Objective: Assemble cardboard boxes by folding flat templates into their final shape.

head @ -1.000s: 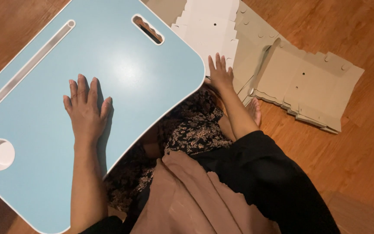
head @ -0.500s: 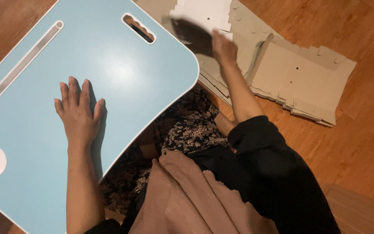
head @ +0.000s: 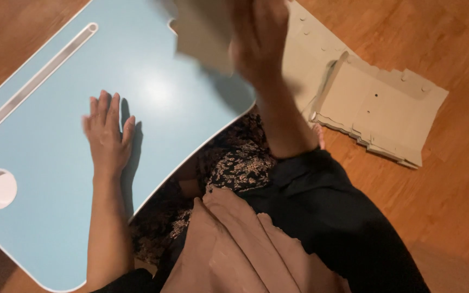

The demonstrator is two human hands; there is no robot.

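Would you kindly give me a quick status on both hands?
Left hand flat on blue lap tray. Right hand raised, gripping cardboard piece, blurred. More cardboard on floor.

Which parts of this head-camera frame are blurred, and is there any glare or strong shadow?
Head view: the right hand and the cardboard piece it holds are motion-blurred; the left hand, flat on the light blue tray, is sharp and casts a dark shadow to its right; a soft glare patch sits on the tray's middle; the wooden floor is dimly lit.
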